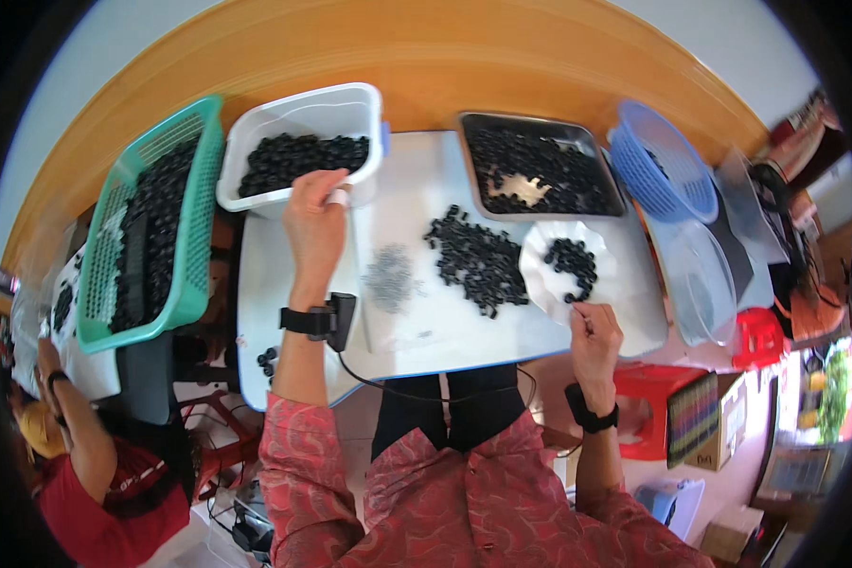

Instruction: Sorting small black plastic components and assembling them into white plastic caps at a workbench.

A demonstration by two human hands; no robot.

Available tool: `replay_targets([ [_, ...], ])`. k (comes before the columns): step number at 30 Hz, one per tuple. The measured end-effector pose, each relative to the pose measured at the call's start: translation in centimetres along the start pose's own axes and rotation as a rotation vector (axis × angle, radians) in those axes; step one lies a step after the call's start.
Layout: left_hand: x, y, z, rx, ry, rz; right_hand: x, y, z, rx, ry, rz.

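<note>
At the near rim of a white bin point(232, 192) of small black parts point(293, 159) is my left hand point(315, 222). Its fingers are curled together, with a white band on one finger; whatever they hold is hidden. My right hand point(596, 333) is closed in a pinch at the near edge of a white scalloped plate point(542, 248). Black parts point(574, 263) lie curved across that plate, some close to my fingertips. What the pinch holds is too small to make out. Left of the plate spreads a heap of black parts point(475, 260), beside a patch of small greyish pieces point(391, 277).
A metal tray point(544, 216) of black parts stands at the back, beside a blue basket point(658, 175) and a clear tub point(701, 284). Leftward is a green basket point(204, 227) of black parts. A cable point(402, 392) crosses the table's front edge. Another person point(114, 488) works far left.
</note>
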State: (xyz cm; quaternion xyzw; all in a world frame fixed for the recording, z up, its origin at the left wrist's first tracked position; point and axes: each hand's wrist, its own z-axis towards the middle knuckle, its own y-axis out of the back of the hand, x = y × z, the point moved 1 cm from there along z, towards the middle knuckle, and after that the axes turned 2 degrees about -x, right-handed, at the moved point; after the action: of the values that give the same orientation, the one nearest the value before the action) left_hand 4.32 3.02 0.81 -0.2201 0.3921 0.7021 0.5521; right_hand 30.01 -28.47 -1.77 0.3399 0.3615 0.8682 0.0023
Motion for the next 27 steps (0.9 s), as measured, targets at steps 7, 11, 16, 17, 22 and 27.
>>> replay_targets([
  [7,0.3,-0.7,1.1,0.080,0.171,-0.130,-1.1,0.3,0.0,0.021,-0.066,-0.080],
  [11,-1.6,-0.3,0.4,0.103,0.223,-0.105,-0.8,0.3,0.3,0.066,-0.044,-0.196],
  [16,-4.8,0.5,-3.1,0.060,0.232,-0.017,-0.9,-0.1,1.0,0.136,0.005,-0.343],
  [17,-5.7,0.8,-4.1,0.057,0.248,0.016,-1.2,-0.1,1.2,0.167,-0.006,-0.374],
  [22,-11.6,1.7,-11.2,0.226,0.307,-0.285,-1.0,-0.4,1.6,0.210,-0.032,-0.438],
  [27,-11.6,0.5,-17.5,0.305,0.547,-0.563,-1.0,-0.9,1.7,0.198,0.030,-0.458],
])
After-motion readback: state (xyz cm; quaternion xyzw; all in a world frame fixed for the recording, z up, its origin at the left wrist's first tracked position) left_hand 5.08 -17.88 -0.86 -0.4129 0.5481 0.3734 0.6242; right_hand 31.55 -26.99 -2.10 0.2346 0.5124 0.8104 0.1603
